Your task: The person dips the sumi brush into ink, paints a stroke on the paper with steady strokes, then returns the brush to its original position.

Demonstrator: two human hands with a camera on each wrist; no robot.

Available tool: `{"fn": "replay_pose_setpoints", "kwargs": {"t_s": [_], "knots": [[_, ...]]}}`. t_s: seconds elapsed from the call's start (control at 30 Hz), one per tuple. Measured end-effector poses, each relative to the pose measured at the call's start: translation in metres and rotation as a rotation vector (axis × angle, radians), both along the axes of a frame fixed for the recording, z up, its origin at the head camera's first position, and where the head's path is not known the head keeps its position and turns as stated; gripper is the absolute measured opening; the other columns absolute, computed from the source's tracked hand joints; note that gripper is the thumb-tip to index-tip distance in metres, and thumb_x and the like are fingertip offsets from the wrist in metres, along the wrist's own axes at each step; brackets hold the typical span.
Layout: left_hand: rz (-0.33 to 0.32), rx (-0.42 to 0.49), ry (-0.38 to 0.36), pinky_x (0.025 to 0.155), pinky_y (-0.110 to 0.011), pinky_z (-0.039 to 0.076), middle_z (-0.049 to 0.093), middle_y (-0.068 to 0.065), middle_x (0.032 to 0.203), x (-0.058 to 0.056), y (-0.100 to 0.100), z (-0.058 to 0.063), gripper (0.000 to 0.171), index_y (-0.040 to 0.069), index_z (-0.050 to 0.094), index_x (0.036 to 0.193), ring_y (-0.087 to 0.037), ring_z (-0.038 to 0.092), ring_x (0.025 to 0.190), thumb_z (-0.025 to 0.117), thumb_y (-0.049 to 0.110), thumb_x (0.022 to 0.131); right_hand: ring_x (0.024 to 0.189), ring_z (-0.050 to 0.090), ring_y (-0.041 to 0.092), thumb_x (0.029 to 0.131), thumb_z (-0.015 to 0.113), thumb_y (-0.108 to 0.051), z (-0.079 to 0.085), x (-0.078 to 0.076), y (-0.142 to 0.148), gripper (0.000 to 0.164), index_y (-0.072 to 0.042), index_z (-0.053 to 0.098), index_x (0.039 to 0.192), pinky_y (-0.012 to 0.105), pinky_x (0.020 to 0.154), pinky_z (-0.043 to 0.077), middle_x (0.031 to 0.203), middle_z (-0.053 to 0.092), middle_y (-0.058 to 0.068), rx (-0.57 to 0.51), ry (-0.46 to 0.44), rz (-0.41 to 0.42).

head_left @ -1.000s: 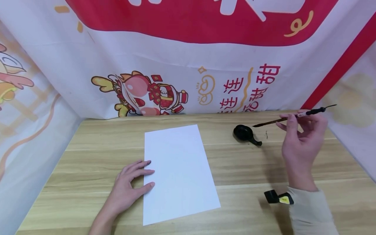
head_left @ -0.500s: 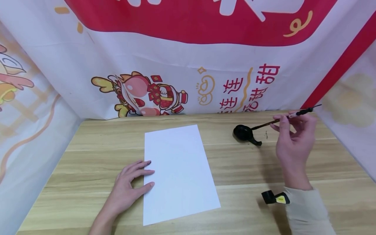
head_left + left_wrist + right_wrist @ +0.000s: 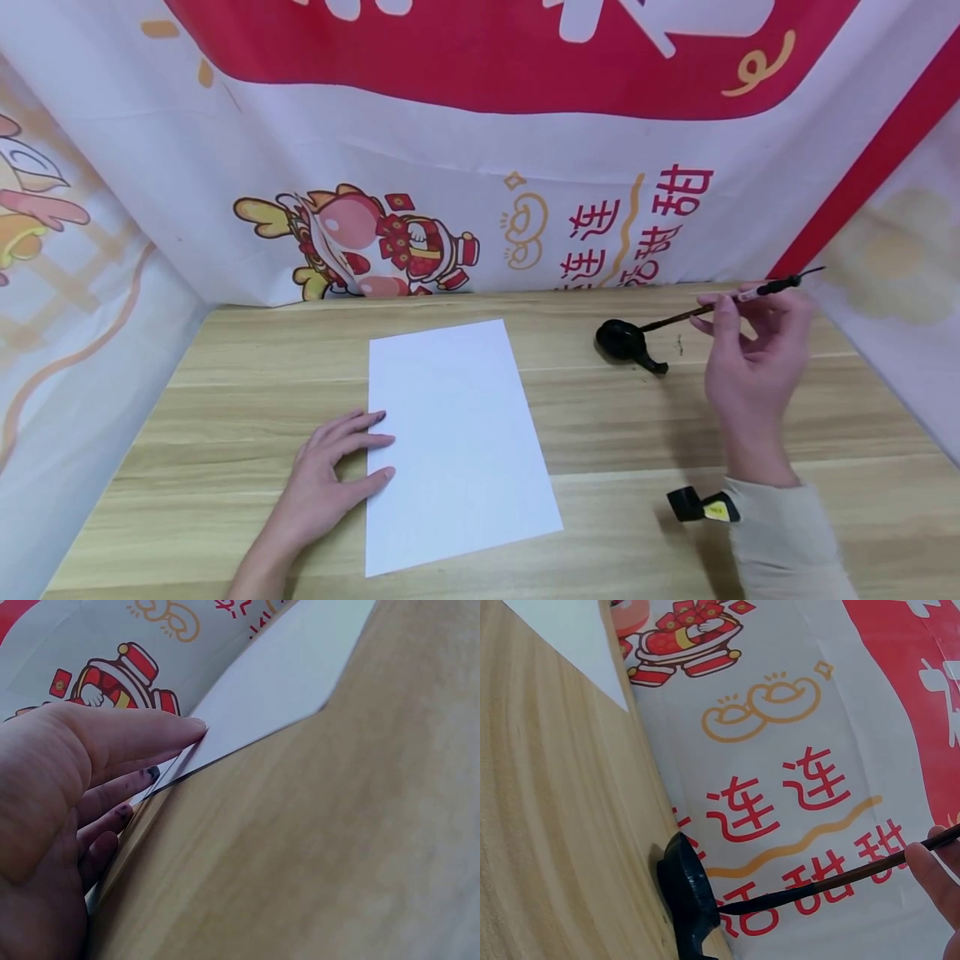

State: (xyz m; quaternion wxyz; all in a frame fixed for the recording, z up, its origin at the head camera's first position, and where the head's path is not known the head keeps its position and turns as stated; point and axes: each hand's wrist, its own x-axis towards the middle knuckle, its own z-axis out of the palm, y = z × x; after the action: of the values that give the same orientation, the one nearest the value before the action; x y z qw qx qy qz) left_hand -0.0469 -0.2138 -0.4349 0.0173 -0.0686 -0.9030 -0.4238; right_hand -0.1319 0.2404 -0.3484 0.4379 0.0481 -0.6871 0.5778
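Note:
My left hand lies along the left edge of a blank white sheet of paper, thumb and fingertips on it, fingers loosely spread. Dark smudges mark two fingertips in the left wrist view. On the right, my right hand pinches a writing brush by its brown handle, thumb against fingers. The brush's dark tip points left and down, right at the rim of a small black ink dish with a short handle. From the right wrist, the blackened bristles meet the dish's rim.
A wood-grain table carries everything. Behind it hangs a printed white and red cloth, with more cloth at both sides. Small dark marks lie on the wood near the dish. A black device with a yellow label sits at my right sleeve.
My right hand has shifted left with the brush, bringing its tip to the ink dish's rim, and has stayed nearly still since. My left hand and the paper have kept their place.

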Motion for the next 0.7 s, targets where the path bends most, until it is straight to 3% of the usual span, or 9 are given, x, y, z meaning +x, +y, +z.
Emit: {"fn": "replay_pose_setpoints", "kwargs": {"t_s": [0.27,0.47,0.7], "knots": [[0.005,-0.001,-0.006,0.121,-0.074,0.019,0.059,-0.002,0.159,0.0004,-0.0010,0.0004,0.039,0.026,0.080,0.120,-0.037,0.039,0.154,0.094,0.026,0.083,0.103,0.076,0.016,0.107,0.063,-0.009,-0.0040,-0.0023,-0.0019,0.022,-0.007,0.058,0.129,0.022,0.081,0.064,0.113,0.067,0.002,0.018,-0.019,-0.004],[0.013,-0.003,0.017,0.118,-0.074,0.021,0.061,-0.002,0.157,0.0025,-0.0006,-0.0021,0.039,0.027,0.081,0.118,-0.038,0.040,0.152,0.095,0.025,0.081,0.102,0.076,0.016,0.105,0.064,-0.004,-0.0043,-0.0025,-0.0039,0.023,0.000,0.057,0.127,0.024,0.079,0.064,0.113,0.067,0.005,-0.049,-0.022,0.023],[0.014,-0.001,0.023,0.118,-0.073,0.020,0.062,0.000,0.156,-0.0001,0.0026,-0.0034,0.038,0.030,0.081,0.117,-0.037,0.042,0.151,0.095,0.027,0.082,0.102,0.076,0.015,0.106,0.064,-0.005,-0.0043,-0.0005,-0.0017,0.024,-0.001,0.058,0.128,0.023,0.079,0.064,0.114,0.067,0.002,-0.030,-0.037,0.001]]}}
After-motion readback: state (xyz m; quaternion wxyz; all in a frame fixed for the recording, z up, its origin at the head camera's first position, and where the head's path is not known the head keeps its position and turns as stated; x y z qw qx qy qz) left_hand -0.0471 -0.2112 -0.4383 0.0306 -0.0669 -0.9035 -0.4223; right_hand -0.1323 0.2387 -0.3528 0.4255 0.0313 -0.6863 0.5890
